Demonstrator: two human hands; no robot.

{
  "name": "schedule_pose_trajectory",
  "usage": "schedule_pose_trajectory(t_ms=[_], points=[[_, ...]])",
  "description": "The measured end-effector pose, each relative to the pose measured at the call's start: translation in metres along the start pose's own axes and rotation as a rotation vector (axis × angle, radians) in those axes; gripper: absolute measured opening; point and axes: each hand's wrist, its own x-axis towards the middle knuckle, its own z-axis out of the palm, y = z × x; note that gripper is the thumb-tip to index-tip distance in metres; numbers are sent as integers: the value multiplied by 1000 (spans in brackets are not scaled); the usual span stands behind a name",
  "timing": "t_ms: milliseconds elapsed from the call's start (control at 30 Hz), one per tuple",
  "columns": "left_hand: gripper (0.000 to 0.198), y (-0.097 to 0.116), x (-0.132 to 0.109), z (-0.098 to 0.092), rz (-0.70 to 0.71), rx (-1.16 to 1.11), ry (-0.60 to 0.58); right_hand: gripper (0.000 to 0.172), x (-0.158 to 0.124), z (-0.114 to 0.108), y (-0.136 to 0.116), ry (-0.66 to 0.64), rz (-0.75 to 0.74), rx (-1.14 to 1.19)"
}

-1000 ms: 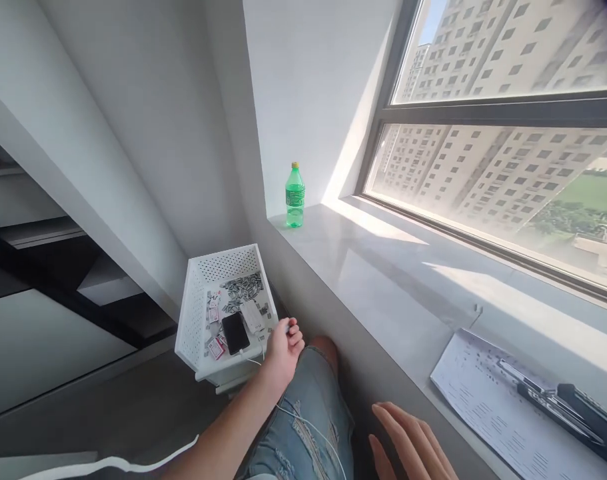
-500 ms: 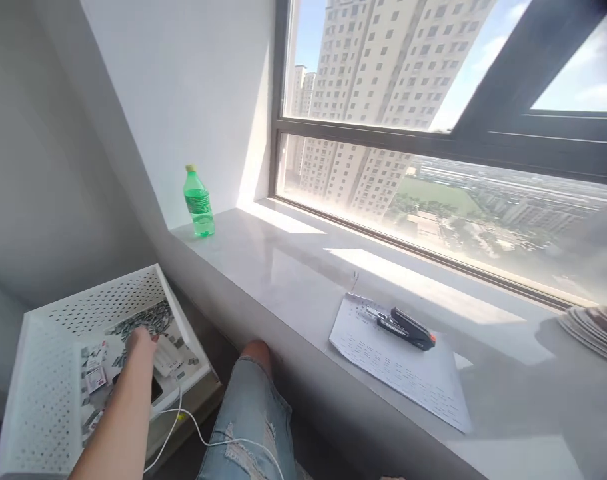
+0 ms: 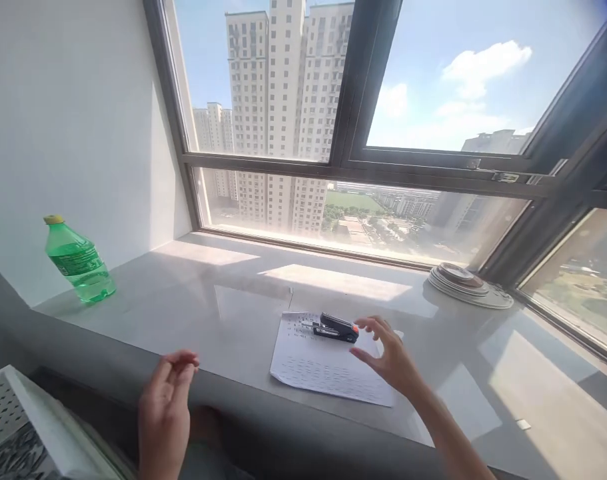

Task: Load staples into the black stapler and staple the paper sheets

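Observation:
A black stapler (image 3: 336, 327) with an orange-red end lies on printed white paper sheets (image 3: 328, 373) on the windowsill. A silvery metal part sticks out from its left end. Beside the stapler's orange-red end, my right hand (image 3: 383, 353) hovers with thumb and fingers apart and nothing between them. My left hand (image 3: 167, 400) is raised in front of the sill's edge, between the white basket and the paper. Its fingertips are pressed together; whatever they pinch, if anything, is too small to make out.
A green bottle (image 3: 80, 263) with a yellow cap stands at the sill's left end. Stacked round discs (image 3: 463, 287) lie near the window's right corner. A perforated white basket (image 3: 48, 427) is below at lower left. A small white piece (image 3: 524, 424) lies on the right.
My left hand has come up out of the basket to the sill's edge. My right hand has come into view by the stapler. The view has swung right.

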Motion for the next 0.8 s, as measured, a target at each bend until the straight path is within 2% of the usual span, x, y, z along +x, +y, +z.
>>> schedule_pose_trajectory(t_ms=[33,100,167,200,267,300,367,467,633,800], points=[[25,10,0,21,40,-51,-165,53,22,-2,10,-91,-25,44],[17,25,6,76,174,-134,-466,66,56,-1,28,-284,-63,145],[12,26,18,139,268,-185,-574,71,71,9,43,-427,-85,235],[12,21,26,167,282,-196,-608,70,72,16,49,-451,-87,270],[13,2,41,211,243,-204,-693,59,66,32,57,-408,-65,293],[12,-9,47,225,210,-194,-704,50,61,38,60,-367,-46,280],[13,-31,54,239,182,-172,-692,34,53,48,65,-301,-11,231],[17,-49,56,237,218,-160,-674,28,50,52,69,-295,-5,218],[13,-52,54,225,242,-61,-676,30,54,49,73,-316,5,285],[7,-51,54,220,140,-115,-811,28,52,48,74,-295,11,282]])
